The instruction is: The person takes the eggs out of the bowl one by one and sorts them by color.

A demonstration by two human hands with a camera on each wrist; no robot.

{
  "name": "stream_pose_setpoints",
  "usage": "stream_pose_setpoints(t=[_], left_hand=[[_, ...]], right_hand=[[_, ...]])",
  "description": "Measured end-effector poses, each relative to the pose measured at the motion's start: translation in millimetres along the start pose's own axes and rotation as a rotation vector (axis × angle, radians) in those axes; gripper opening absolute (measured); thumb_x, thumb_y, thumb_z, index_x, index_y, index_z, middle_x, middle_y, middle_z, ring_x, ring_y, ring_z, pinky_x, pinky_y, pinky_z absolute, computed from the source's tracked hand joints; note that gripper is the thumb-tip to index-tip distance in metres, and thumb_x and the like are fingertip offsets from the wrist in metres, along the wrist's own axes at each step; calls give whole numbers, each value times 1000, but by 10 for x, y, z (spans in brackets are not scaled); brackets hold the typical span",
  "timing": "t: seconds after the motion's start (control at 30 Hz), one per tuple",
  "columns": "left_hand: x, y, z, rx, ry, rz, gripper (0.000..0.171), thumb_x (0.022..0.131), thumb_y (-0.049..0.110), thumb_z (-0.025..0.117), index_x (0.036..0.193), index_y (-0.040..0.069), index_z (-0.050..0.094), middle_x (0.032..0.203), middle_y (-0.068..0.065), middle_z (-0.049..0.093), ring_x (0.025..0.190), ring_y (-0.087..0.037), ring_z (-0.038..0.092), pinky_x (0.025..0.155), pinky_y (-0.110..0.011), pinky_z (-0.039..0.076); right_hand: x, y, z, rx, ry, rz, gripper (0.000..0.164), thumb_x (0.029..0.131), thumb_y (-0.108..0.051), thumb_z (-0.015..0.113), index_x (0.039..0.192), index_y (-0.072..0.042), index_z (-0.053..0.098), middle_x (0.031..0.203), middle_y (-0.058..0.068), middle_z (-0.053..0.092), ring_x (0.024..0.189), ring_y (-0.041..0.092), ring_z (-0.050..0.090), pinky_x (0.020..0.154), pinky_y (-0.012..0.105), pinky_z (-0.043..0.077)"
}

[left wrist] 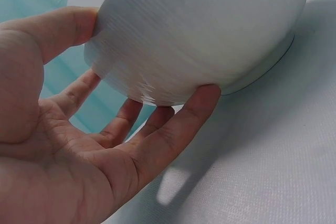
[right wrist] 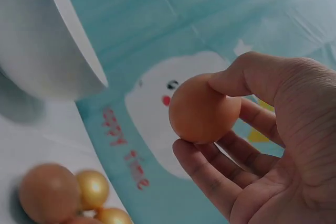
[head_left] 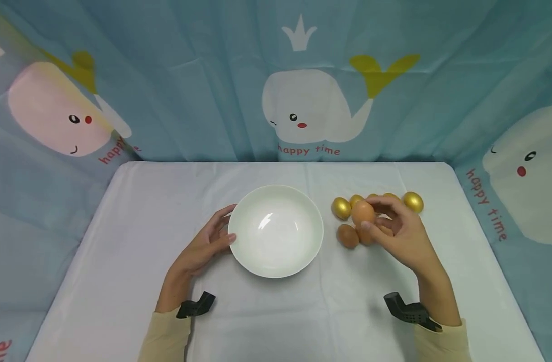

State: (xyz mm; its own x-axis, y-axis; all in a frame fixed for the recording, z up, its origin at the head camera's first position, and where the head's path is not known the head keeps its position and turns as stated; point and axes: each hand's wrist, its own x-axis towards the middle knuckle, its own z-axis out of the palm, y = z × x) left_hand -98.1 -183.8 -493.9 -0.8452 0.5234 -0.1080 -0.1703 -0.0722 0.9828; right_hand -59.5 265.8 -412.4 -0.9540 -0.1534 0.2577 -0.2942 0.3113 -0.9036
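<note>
A white bowl (head_left: 276, 231) stands in the middle of the table, its inside bare and shiny. My left hand (head_left: 203, 246) holds the bowl's left side, thumb at the rim and fingertips (left wrist: 207, 95) under the outer wall in the left wrist view. Between the thumb and fingers of my right hand (head_left: 400, 231) is a brown egg (right wrist: 202, 109), held above the other eggs. Below it on the cloth lie several more brown eggs (head_left: 347, 236), partly hidden by that hand. Just behind them sits a row of golden eggs (head_left: 341, 207), some of them covered by the right hand.
A white cloth covers the table (head_left: 135, 261). Behind it and at both sides hangs a blue curtain (head_left: 203, 100) printed with whales. The bowl's right rim stands a short way left of the eggs. Each wrist carries a black camera mount (head_left: 407, 309).
</note>
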Motion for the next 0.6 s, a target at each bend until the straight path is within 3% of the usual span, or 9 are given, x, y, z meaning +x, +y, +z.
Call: stream_pose_setpoints(t=[0.17,0.37,0.6], left_hand=[[8,-17,-4,-6,-4,3,75,104,4,60,167,22,24,158,-8,42,133,-15,64,95,-38,62],[-38,-21,-18,4,-1,4,75,104,3,60,167,21,23,159,-9,40,132,-14,64,94,-38,62],[-4,2,-15,21,11,-16,75,104,5,62,167,24,25,161,-12,38,136,-13,61,96,-37,62]], right_hand=[[-22,-3,-169,-27,92,9,48,89,15,73,135,6,60,129,0,64,117,8,63,91,10,55],[-48,43,-267,-200,217,91,47,92,1,77,137,0,63,127,-16,65,115,0,64,89,6,52],[-87,228,-468,-309,353,189,50,92,-9,82,138,-3,64,121,-26,62,110,-8,61,85,1,49]])
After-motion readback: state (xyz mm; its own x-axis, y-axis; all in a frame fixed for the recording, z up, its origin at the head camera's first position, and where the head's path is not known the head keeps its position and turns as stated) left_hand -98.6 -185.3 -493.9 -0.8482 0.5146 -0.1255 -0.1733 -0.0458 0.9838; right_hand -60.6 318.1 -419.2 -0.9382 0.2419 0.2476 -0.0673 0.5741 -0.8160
